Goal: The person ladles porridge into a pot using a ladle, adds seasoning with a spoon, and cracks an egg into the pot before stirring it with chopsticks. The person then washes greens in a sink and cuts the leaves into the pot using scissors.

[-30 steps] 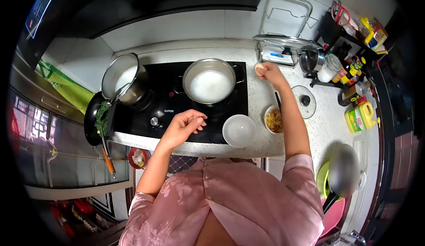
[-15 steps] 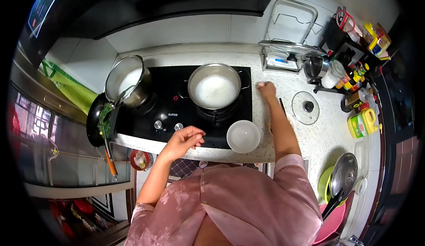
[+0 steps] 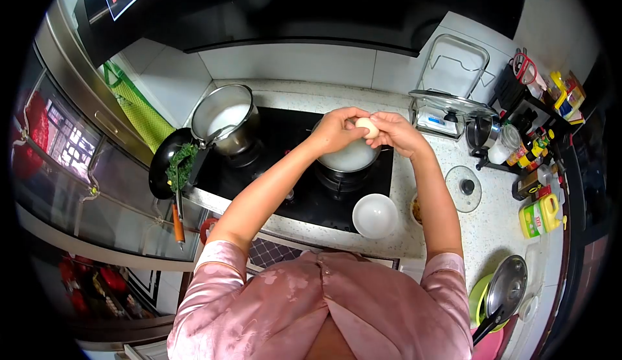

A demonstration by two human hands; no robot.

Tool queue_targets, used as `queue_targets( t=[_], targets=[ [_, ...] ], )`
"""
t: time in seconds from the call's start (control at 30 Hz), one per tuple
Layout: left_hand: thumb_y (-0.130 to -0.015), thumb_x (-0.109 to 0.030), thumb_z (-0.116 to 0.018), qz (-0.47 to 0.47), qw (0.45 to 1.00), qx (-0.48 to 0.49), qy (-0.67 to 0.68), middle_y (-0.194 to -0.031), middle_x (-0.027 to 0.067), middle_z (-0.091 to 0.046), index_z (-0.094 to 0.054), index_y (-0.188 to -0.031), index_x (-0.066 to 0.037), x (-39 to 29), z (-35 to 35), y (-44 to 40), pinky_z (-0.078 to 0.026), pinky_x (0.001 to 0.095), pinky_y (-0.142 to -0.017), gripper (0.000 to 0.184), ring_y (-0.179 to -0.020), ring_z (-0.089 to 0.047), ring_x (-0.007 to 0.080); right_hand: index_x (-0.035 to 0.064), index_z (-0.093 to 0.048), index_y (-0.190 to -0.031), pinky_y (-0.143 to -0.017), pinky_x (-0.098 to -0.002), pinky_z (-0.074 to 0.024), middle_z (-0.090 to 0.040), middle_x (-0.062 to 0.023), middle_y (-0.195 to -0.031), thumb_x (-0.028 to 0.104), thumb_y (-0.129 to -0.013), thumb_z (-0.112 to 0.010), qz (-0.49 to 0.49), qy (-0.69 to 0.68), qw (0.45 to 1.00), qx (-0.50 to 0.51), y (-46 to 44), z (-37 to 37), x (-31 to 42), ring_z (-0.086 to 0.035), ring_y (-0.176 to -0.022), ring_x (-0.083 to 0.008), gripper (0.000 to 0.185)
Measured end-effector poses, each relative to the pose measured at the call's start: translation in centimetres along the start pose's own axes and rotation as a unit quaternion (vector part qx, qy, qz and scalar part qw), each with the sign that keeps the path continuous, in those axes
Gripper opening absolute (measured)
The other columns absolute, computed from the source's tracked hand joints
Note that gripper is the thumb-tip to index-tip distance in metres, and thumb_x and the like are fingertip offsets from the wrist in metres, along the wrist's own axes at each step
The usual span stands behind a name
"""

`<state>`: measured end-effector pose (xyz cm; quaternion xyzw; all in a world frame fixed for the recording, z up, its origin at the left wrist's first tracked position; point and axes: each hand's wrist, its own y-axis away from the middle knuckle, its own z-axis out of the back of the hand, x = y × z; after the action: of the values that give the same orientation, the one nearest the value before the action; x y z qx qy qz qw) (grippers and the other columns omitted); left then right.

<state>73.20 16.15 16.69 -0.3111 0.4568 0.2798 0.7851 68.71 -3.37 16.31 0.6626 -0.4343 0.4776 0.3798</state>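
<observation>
A pale egg (image 3: 368, 128) is between my two hands, above the pot of whitish liquid (image 3: 348, 159) on the right side of the black cooktop (image 3: 295, 211). My left hand (image 3: 338, 130) grips the egg from the left, fingers curled round it. From the other side, my right hand (image 3: 400, 134) is also closed on it, fingertips and thumb meeting the shell. Whether the shell is cracked I cannot tell. Both hands hide the pot's far rim. A white bowl (image 3: 375, 216) rests near the front edge, below the pot.
Left on the cooktop stands a tall steel pot (image 3: 246, 123) with a utensil in it. Beside it is a black pan (image 3: 162, 177) with greens (image 3: 181, 164). A glass lid (image 3: 463, 195), an oil jug (image 3: 539, 217) and a partly hidden bowl (image 3: 415, 209) are to the right.
My right hand has moved left from the counter to above the pot. My left hand has risen to meet it, and the egg now shows between them. The view has shifted.
</observation>
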Motion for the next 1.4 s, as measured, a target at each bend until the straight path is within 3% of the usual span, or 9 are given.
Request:
queue_targets(
  t=[0.07,0.13,0.2,0.57,0.7,0.8,0.87,1.1,1.4],
  targets=[
    [-0.077,-0.010,-0.065,0.012,0.999,0.009,-0.037,-0.087,0.0054,-0.063,-0.056,-0.112,-0.001,0.7,0.3,0.1,-0.047,0.0229,-0.069,0.038,-0.073,-0.056,0.0092,-0.0034,-0.050,-0.109,-0.066,-0.0244,-0.0537,-0.062,-0.0108,-0.089,0.019,-0.089,-0.053,0.008,0.024,0.999,-0.032,-0.2,-0.9,-0.4,-0.063,-0.074,-0.0145,0.029],
    [-0.076,-0.007,-0.066,0.103,0.985,-0.023,0.139,-0.085,0.0068,-0.063,-0.057,-0.109,0.003,1.5,0.2,0.3,-0.048,0.0210,-0.066,0.036,-0.072,-0.057,0.0092,-0.0037,-0.051,-0.108,-0.068,-0.0239,-0.0533,-0.062,-0.0103,-0.090,0.017,-0.088,-0.055,0.015,0.053,0.996,-0.064,-0.2,-1.5,-0.5,-0.062,-0.075,-0.0136,0.029],
    [-0.075,-0.005,-0.066,0.095,0.986,-0.019,0.136,-0.086,0.0084,-0.063,-0.057,-0.106,0.006,2.1,0.2,0.1,-0.049,0.0204,-0.065,0.034,-0.072,-0.059,0.0103,-0.0041,-0.052,-0.108,-0.069,-0.0224,-0.0519,-0.063,-0.0100,-0.090,0.010,-0.083,-0.058,0.031,0.146,0.987,-0.055,-0.7,-1.5,-1.3,-0.062,-0.077,-0.0121,0.029],
    [-0.069,-0.005,-0.067,0.136,0.989,-0.045,0.032,-0.080,0.0096,-0.065,-0.062,-0.099,0.004,5.2,0.4,-0.1,-0.051,0.0240,-0.065,0.031,-0.071,-0.062,0.0123,-0.0052,-0.056,-0.107,-0.066,-0.0203,-0.0506,-0.063,-0.0090,-0.088,0.001,-0.076,-0.060,0.024,0.211,0.976,-0.048,-2.7,-1.3,-2.8,-0.060,-0.075,-0.0099,0.032],
    [-0.073,-0.001,-0.065,0.163,0.986,-0.030,0.027,-0.085,0.0102,-0.064,-0.058,-0.102,0.008,4.6,0.3,0.1,-0.052,0.0231,-0.069,0.031,-0.075,-0.062,0.0134,-0.0060,-0.056,-0.106,-0.064,-0.0208,-0.0511,-0.064,-0.0096,-0.088,-0.001,-0.074,-0.061,0.008,0.214,0.976,-0.049,-3.4,-1.0,-3.5,-0.061,-0.073,-0.0105,0.032],
    [-0.071,-0.003,-0.067,0.175,0.984,-0.029,0.018,-0.085,0.0096,-0.065,-0.058,-0.103,0.006,4.8,0.1,0.2,-0.051,0.0235,-0.070,0.034,-0.075,-0.062,0.0127,-0.0063,-0.056,-0.105,-0.063,-0.0212,-0.0514,-0.064,-0.0101,-0.087,-0.002,-0.074,-0.060,0.008,0.223,0.973,-0.056,-3.8,-0.7,-4.0,-0.061,-0.072,-0.0108,0.032],
    [-0.069,-0.006,-0.068,0.126,0.990,-0.033,-0.062,-0.085,0.0091,-0.065,-0.060,-0.103,0.004,4.8,0.1,0.3,-0.050,0.0242,-0.071,0.036,-0.075,-0.062,0.0119,-0.0064,-0.056,-0.104,-0.063,-0.0214,-0.0515,-0.064,-0.0104,-0.087,-0.002,-0.073,-0.060,0.003,0.234,0.970,-0.066,-4.1,-0.5,-4.1,-0.061,-0.072,-0.0111,0.032],
    [-0.063,-0.011,-0.071,0.176,0.982,-0.061,-0.017,-0.078,0.0076,-0.066,-0.064,-0.093,-0.001,6.2,0.1,-0.4,-0.050,0.0259,-0.066,0.033,-0.070,-0.063,0.0134,-0.0061,-0.057,-0.099,-0.057,-0.0224,-0.0497,-0.064,-0.0107,-0.078,-0.002,-0.070,-0.062,0.020,0.257,0.961,-0.096,-5.1,-0.6,-5.0,-0.061,-0.064,-0.0121,0.030],
    [-0.060,-0.020,-0.072,0.184,0.977,-0.081,-0.067,-0.076,0.0085,-0.066,-0.064,-0.091,-0.001,5.7,0.1,0.2,-0.050,0.0267,-0.066,0.037,-0.069,-0.063,0.0147,-0.0057,-0.060,-0.098,-0.056,-0.0233,-0.0501,-0.065,-0.0111,-0.080,-0.002,-0.066,-0.063,0.022,0.330,0.936,-0.123,-5.3,-1.6,-5.2,-0.061,-0.065,-0.0124,0.033]
  ],
)
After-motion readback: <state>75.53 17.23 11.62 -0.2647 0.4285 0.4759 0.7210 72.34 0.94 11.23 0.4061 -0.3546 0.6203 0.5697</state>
